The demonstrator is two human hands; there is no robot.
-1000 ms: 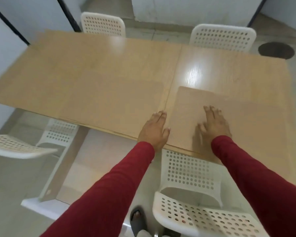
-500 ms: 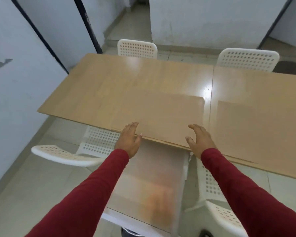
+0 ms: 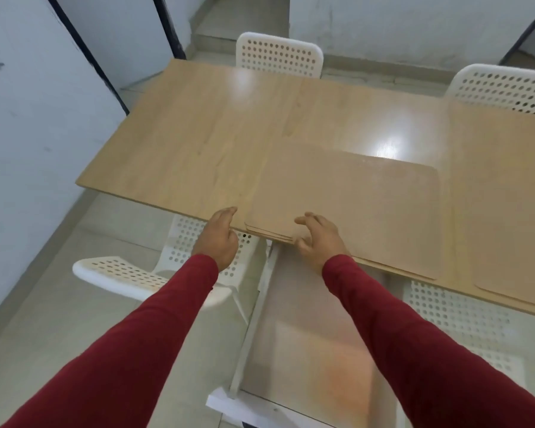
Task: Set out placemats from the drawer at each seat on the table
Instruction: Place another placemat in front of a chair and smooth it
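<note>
A light wooden table (image 3: 198,143) carries a stack of tan placemats (image 3: 352,205) at its near edge, with the stack's near-left corner overhanging a little. A separate tan placemat (image 3: 507,242) lies flat to the right, in front of the near right seat. My left hand (image 3: 218,239) hovers at the table edge just left of the stack's corner, fingers loosely curled and holding nothing. My right hand (image 3: 320,242) is at the stack's near edge, fingers spread and arched above it, thumb by the mats' edge. No drawer is in view.
White perforated chairs stand at each seat: near left (image 3: 118,273), near right (image 3: 451,310), far middle (image 3: 278,55) and far right (image 3: 504,88). A white table support (image 3: 250,319) runs down between my arms. A pale wall closes the left side.
Both hands left the right placemat and moved left to the stack. My left hand now sits beside its near-left corner, my right hand at its near edge. The view swung left.
</note>
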